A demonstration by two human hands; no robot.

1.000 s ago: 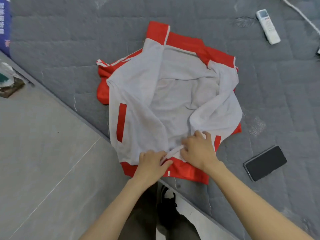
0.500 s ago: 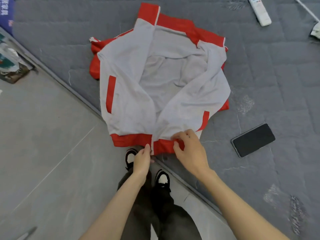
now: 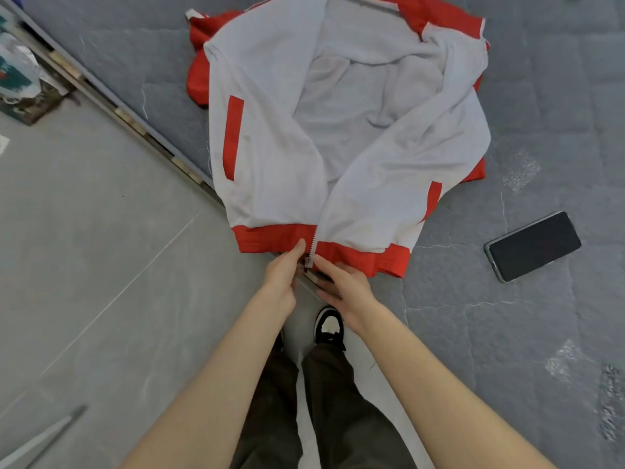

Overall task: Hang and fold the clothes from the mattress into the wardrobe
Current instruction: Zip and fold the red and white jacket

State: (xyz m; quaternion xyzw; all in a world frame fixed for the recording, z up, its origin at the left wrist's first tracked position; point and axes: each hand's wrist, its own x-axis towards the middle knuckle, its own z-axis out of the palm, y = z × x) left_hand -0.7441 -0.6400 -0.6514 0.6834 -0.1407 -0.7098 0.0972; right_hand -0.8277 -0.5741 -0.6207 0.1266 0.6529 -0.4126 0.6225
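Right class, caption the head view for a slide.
Left hand and right hand hold the zipper base of a red-and-white jacket on a mattress.

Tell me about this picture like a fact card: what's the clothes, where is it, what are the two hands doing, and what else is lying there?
Clothing: red and white jacket, fronts meeting at the hem, spread open higher up
Where: on the grey mattress, hem at its edge
Hands: left hand pinches the red hem beside the zip; right hand pinches the hem on the zip's other side
Also there: black phone on the mattress, right of the jacket
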